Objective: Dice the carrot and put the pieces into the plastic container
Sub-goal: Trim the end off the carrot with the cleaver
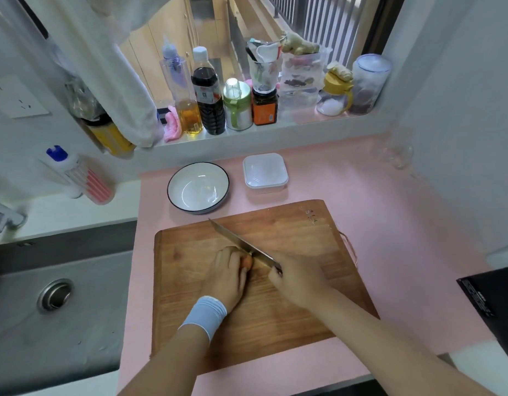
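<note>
An orange carrot lies on the wooden cutting board, mostly hidden under my left hand, whose curled fingers hold it down. My right hand grips the handle of a knife. The blade slants up to the left and its edge meets the carrot's exposed right end. A square plastic container with its lid on stands on the pink counter behind the board, to the right of a white bowl.
A steel sink lies left of the board. Several bottles and jars line the window sill at the back. A black cooktop corner sits at the right edge. A white wall closes off the right side.
</note>
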The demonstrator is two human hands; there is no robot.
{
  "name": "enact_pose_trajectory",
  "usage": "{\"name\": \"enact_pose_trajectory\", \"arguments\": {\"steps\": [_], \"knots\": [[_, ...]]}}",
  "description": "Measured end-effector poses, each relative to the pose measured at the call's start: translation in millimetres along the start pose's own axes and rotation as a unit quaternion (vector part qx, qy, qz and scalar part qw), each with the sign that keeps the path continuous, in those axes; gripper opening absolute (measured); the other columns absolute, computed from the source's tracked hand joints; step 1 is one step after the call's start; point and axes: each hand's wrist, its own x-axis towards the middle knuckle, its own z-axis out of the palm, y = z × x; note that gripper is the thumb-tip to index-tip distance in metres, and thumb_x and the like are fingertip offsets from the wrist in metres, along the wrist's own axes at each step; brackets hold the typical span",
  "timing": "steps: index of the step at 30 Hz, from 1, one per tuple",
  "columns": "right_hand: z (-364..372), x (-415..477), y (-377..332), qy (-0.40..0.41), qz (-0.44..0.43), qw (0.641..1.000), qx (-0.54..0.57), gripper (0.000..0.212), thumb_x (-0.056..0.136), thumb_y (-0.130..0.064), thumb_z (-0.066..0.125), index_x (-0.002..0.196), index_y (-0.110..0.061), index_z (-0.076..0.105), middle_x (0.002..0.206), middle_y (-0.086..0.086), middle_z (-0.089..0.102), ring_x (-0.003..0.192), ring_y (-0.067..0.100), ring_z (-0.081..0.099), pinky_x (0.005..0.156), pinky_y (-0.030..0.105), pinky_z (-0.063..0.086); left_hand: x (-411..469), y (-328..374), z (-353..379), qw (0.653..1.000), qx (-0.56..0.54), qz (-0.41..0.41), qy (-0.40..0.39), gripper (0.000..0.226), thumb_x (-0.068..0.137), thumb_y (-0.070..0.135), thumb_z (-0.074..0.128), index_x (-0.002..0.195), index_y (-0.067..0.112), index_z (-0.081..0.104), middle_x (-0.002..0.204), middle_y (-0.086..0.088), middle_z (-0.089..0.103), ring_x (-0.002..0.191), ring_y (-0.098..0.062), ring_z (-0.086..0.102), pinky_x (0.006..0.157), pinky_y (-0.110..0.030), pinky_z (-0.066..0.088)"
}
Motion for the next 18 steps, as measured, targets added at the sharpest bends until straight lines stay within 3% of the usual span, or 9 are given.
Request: {"name": "enact_pose_trajectory", "arguments": {"steps": [3, 7, 12, 18], "knots": [[2.2, 1.4, -1.7, 0.003, 0.008, 1.0, 0.004, 0.028, 0.099, -0.032, 0.047, 0.122, -0.035, 0.062, 0.086, -0.012, 0.063, 0.081, 0.013, 0.057, 0.07, 0.032, 0.045, -1.3, -6.4, 5.1, 1.0, -0.006, 0.001, 0.004, 0.023, 0.09, 0.032, 0.048, 0.108, 0.017, 0.051, 0.113, 0.0, 0.047, 0.099, -0.021, 0.047, 0.088, -0.031, 0.042], [7.7, 4.9, -3.1, 0.005, -0.001, 1.0, -0.002, 0.027, 0.1, -0.026, 0.047, 0.119, -0.025, 0.066, 0.092, -0.004, 0.069, 0.085, 0.021, 0.061, 0.066, 0.031, 0.038, -0.7, -7.9, 7.1, 1.0, -0.01, 0.005, 0.007, 0.024, 0.091, 0.035, 0.044, 0.109, 0.02, 0.047, 0.116, 0.002, 0.044, 0.102, -0.02, 0.047, 0.089, -0.026, 0.041], [3.0, 0.3, -9.0, 0.045, -0.041, 0.998, -0.014, 0.014, 0.094, -0.019, 0.054, 0.104, -0.021, 0.064, 0.08, 0.0, 0.066, 0.07, 0.025, 0.057, 0.06, 0.032, 0.033, 0.0, -11.4, 8.7, 1.0, -0.014, -0.004, 0.007, 0.023, 0.092, 0.033, 0.044, 0.107, 0.016, 0.049, 0.114, -0.004, 0.049, 0.104, -0.022, 0.047, 0.09, -0.032, 0.044], [-8.5, 2.2, -12.6, 0.009, -0.019, 1.0, 0.007, 0.017, 0.101, -0.026, 0.045, 0.102, -0.021, 0.06, 0.071, -0.008, 0.052, 0.067, 0.02, 0.053, 0.062, 0.036, 0.044, 1.5, -12.0, 5.7, 0.999, -0.033, -0.006, -0.002, 0.023, 0.093, 0.034, 0.042, 0.109, 0.019, 0.046, 0.118, 0.001, 0.044, 0.108, -0.016, 0.043, 0.095, -0.023, 0.036]]}}
